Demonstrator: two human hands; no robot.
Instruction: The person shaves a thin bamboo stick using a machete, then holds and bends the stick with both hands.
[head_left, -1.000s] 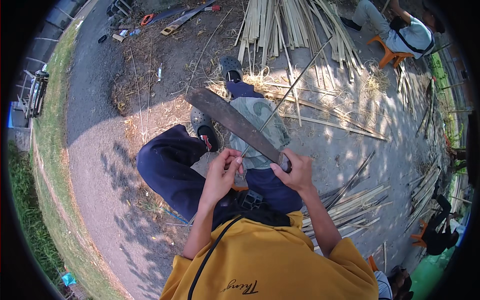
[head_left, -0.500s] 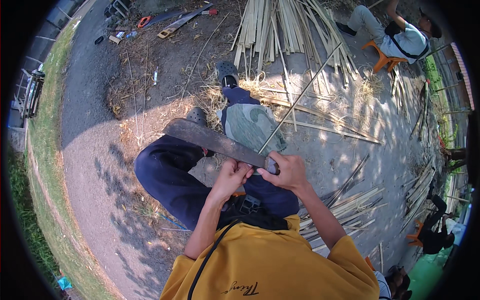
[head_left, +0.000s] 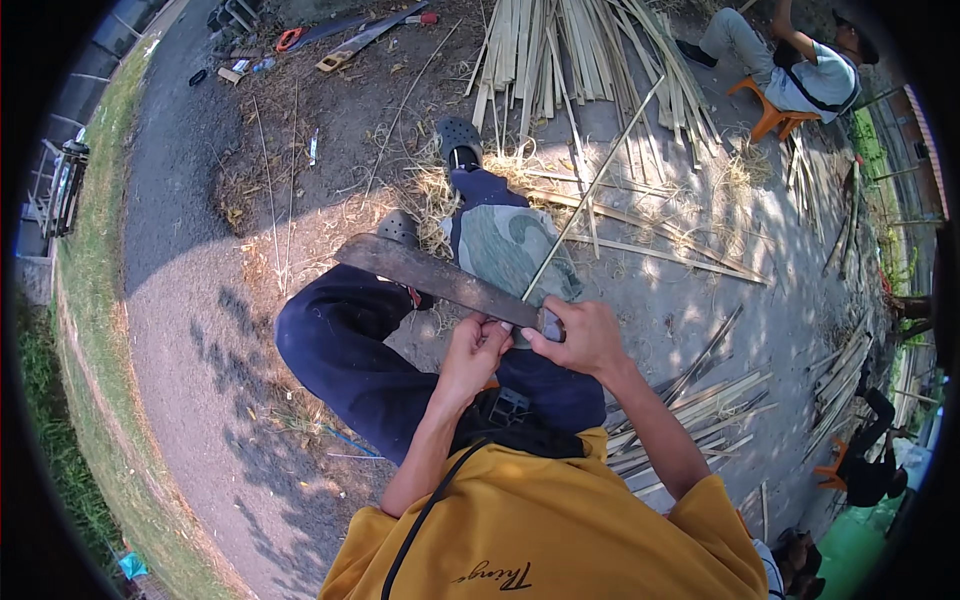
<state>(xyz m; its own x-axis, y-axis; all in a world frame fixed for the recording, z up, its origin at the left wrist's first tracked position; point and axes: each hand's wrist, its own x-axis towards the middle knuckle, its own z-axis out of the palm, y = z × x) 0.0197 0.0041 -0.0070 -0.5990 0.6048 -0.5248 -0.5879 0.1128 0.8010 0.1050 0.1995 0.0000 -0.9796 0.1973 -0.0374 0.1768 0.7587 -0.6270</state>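
My right hand (head_left: 583,338) is wrapped round the handle of a broad, dark-bladed machete (head_left: 430,277), whose blade points left over my lap. Close beside it, my left hand (head_left: 474,350) pinches the near end of a long thin bamboo strip (head_left: 592,190) below the blade. That strip runs up and to the right, crossing behind the blade near the handle. A grey-green camouflage cloth (head_left: 512,250) lies over my right leg, under the strip. The tips of my left fingers are partly hidden by the blade.
A large bundle of split bamboo strips (head_left: 550,70) lies ahead, with more strips (head_left: 690,420) at my right. Two handsaws (head_left: 365,40) rest at the far left. Shavings (head_left: 435,195) surround my feet. One person (head_left: 810,80) sits on an orange stool (head_left: 775,108); others are lower right.
The bamboo strip's far end has shifted slightly left and up, and its lit face now shows paler. Both hands and the machete have moved a little right in the picture.
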